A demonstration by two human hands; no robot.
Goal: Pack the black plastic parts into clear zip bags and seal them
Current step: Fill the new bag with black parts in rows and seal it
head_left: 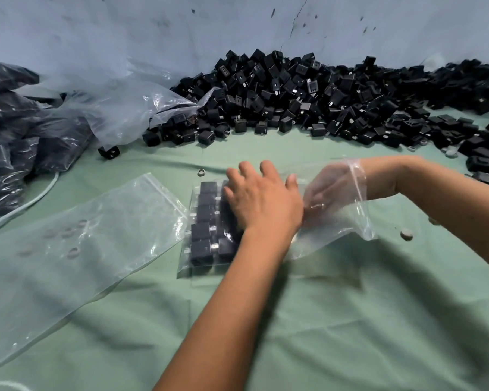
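Clear zip bag (pixel 336 221) sleeves the right hand (pixel 326 190), grip unclear, as the flat left hand (pixel 261 198) presses black parts (pixel 206 221); rows should stay tight.

We can't see the right hand (pixel 326 193) clearly, it's inside the clear zip bag (pixel 342 221), finger pose unreadable. Left hand (pixel 261 197) covers part of the bagged black parts (pixel 205 221). Pile of black parts (pixel 308 94) cut off at right edge; dark bags (pixel 9 136) cut off at left.
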